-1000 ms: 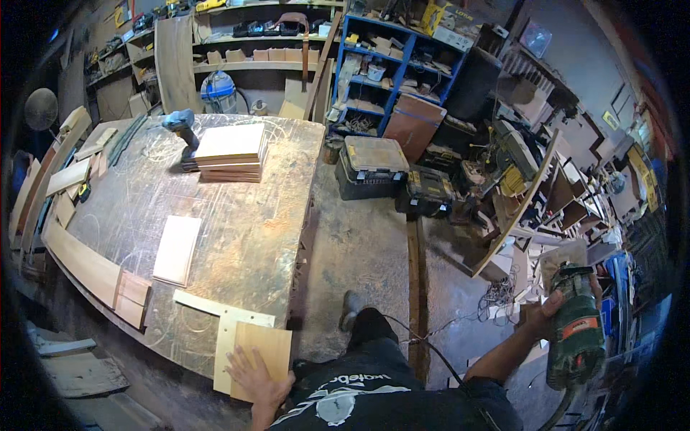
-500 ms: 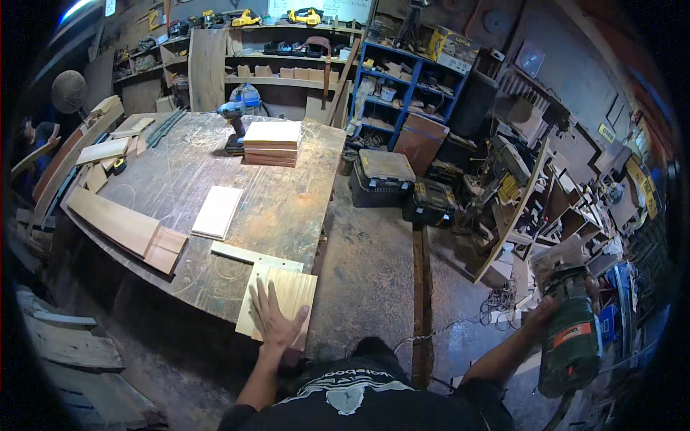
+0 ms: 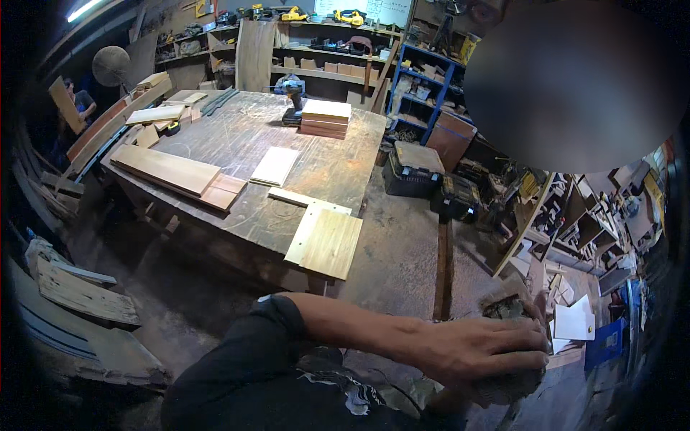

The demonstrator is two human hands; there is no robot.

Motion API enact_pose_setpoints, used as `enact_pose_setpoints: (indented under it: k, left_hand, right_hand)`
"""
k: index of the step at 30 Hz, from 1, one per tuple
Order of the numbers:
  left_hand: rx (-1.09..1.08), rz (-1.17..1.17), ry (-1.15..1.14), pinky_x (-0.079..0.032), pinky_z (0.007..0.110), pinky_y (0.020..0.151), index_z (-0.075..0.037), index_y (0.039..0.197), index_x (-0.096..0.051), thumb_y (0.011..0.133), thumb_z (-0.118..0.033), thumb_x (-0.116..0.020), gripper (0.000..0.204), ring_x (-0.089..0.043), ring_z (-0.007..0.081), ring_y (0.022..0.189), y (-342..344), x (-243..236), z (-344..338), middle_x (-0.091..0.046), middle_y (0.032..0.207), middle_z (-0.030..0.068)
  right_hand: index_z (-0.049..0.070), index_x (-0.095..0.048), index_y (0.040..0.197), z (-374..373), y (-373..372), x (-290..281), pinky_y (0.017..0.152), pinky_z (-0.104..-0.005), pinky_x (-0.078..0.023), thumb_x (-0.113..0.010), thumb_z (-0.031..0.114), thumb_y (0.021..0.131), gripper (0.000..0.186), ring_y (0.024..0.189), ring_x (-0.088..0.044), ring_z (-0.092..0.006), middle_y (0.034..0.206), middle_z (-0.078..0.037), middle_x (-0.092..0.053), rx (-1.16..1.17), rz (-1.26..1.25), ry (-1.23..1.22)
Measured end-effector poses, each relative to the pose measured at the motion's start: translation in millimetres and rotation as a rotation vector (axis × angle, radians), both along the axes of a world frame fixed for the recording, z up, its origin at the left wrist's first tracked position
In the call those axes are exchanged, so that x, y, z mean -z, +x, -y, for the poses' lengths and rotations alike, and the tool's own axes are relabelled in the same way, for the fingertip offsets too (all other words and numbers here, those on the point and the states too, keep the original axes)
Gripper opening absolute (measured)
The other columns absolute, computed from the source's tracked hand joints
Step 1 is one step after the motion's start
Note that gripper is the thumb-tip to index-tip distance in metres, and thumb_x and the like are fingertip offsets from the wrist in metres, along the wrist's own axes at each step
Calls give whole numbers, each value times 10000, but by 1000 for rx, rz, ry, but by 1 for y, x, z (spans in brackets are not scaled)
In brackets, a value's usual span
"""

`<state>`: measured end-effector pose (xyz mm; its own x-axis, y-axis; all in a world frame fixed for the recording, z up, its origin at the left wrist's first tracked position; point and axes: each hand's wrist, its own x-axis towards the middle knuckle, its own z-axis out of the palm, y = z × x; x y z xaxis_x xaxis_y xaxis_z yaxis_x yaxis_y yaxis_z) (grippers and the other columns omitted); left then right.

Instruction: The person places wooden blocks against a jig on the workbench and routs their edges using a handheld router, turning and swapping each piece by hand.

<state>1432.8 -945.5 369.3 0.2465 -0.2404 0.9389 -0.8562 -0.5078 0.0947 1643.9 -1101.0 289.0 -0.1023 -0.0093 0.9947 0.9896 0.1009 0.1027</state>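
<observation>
My left arm reaches across my body to the right. Its hand is closed over a dark green trim router, which is largely covered by the fingers. Of my right arm, little more than a part near the wrist shows below; its fingers on the router are mostly hidden. On the near corner of the workbench lies a square wooden board, with a pale strip along its left side. A narrow wooden strip with holes lies across the board's far edge. Neither hand touches the board.
The workbench also bears a pale panel, long boards, a stack of panels and a cordless drill. Black toolboxes stand right of it. A person is at far left. A blurred patch covers the upper right.
My left hand has left the board and swung right onto the router. The router has moved a little left and is now mostly covered. The view has shifted, too.
</observation>
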Motion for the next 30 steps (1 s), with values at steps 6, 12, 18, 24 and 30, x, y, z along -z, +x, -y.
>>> enact_pose_setpoints:
  k: [6, 12, 18, 24, 30]
  left_hand:
    - [98, 60, -82, -499, 506, 993, 53, 1371, -449, 702, -243, -842, 830, -549, 431, 1215, -55, -18, 30, -526, 1284, 262]
    - [201, -210, 35, -522, 475, 999, 17, 1410, -512, 720, -100, -807, 760, -549, 408, 1303, -131, -44, -22, -562, 1388, 244]
    - [187, -360, 70, -583, 430, 844, -37, 1262, -672, 762, -22, -770, 510, -729, 345, 966, -214, -65, -71, -739, 1069, 176]
    - [315, -340, -54, -588, 359, 857, -91, 1268, -706, 761, -69, -827, 522, -733, 296, 1013, -252, -47, -120, -741, 1129, 157]
    - [242, -573, -165, -551, 391, 976, -96, 1278, -711, 794, -106, -834, 499, -696, 256, 1137, -263, -36, -144, -738, 1213, 109]
  right_hand:
    - [15, -562, 1283, 25, -56, -10, 993, -462, -480, -662, 480, 912, 603, 1129, -605, -313, 1253, -159, -621, 40, 7, -64]
    - [16, -563, 1281, 32, -150, 4, 990, -460, -483, -666, 476, 910, 600, 1125, -607, -310, 1249, -157, -623, 81, 19, -113]
    - [16, -564, 1279, -20, -235, 1, 986, -457, -486, -670, 472, 908, 598, 1121, -608, -307, 1245, -155, -625, 112, 29, -182]
    - [17, -566, 1278, -73, -358, -3, 983, -455, -489, -674, 468, 906, 595, 1116, -610, -304, 1241, -154, -627, 319, 1, -300]
    - [18, -567, 1276, -110, -360, -30, 979, -452, -492, -679, 465, 904, 592, 1112, -612, -301, 1237, -152, -629, 648, -38, -444]
